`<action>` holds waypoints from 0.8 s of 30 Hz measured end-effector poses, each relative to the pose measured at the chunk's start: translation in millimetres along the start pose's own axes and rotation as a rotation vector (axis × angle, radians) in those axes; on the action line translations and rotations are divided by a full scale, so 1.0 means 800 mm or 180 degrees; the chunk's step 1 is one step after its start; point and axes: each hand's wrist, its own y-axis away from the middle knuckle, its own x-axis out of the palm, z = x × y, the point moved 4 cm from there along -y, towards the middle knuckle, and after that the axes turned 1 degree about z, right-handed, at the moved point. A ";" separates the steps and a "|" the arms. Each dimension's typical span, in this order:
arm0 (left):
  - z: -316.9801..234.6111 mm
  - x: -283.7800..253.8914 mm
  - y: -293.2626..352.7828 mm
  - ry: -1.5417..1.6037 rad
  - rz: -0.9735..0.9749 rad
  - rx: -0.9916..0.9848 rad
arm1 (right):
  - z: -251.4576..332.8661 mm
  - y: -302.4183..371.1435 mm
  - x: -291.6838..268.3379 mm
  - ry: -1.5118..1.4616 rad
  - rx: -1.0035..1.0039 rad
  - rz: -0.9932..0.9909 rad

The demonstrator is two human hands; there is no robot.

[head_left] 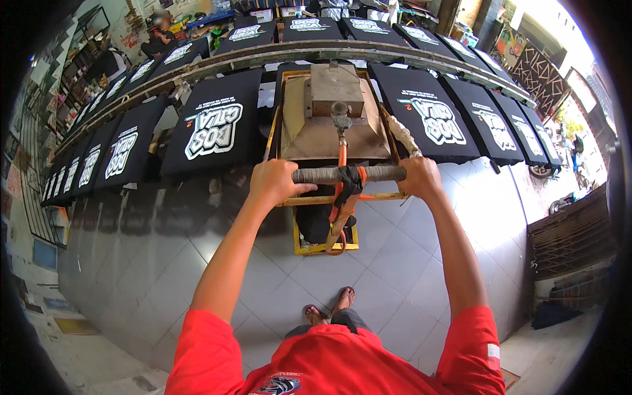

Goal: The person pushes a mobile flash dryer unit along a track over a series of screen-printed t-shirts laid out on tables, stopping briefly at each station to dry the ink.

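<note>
My left hand [272, 184] is closed around the left end of a grey-wrapped handle bar [317, 176]. At the bar's right end, my right hand [421, 176] grips it too, fingers mostly hidden from above. The bar belongs to a yellow-framed cart that carries a wide metal hood [332, 135] with a square metal box [336, 90] on top. An orange hose [342, 155] runs from a round fitting [340, 120] down past the bar, where black and orange strips are tied. Beneath the bar hangs a black bundle inside a yellow lower frame [297, 247].
Black T-shirts with white lettering lie on boards along a long rack, such as one left [207, 125] and one right [431, 118] of the hood. A rail [243, 58] runs behind them. Grey tiled floor [368, 289] lies underfoot. A seated person [160, 36] is at the back left.
</note>
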 end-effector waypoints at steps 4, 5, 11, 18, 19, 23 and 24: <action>0.000 0.004 -0.001 -0.0027 -0.0020 0.0020 | -0.008 -0.007 0.012 0.0030 -0.0048 -0.0041; -0.001 0.004 -0.002 0.0006 0.0008 0.0001 | -0.010 -0.007 0.013 0.0007 -0.0032 -0.0033; 0.001 0.008 -0.001 -0.0041 -0.0141 0.0057 | -0.010 -0.010 0.017 -0.0063 -0.0042 -0.0013; 0.001 0.014 -0.007 -0.0071 -0.0233 0.0126 | -0.018 -0.015 0.022 -0.0017 -0.0201 0.0030; 0.002 0.016 -0.006 -0.0052 -0.0258 0.0135 | -0.017 -0.017 0.022 -0.0007 -0.0232 0.0037; 0.001 0.019 -0.006 -0.0111 -0.0362 0.0206 | -0.021 -0.021 0.023 -0.0050 -0.0281 -0.0024; 0.002 0.018 -0.007 -0.0145 -0.0347 0.0200 | -0.021 -0.022 0.023 -0.0099 -0.0250 -0.0063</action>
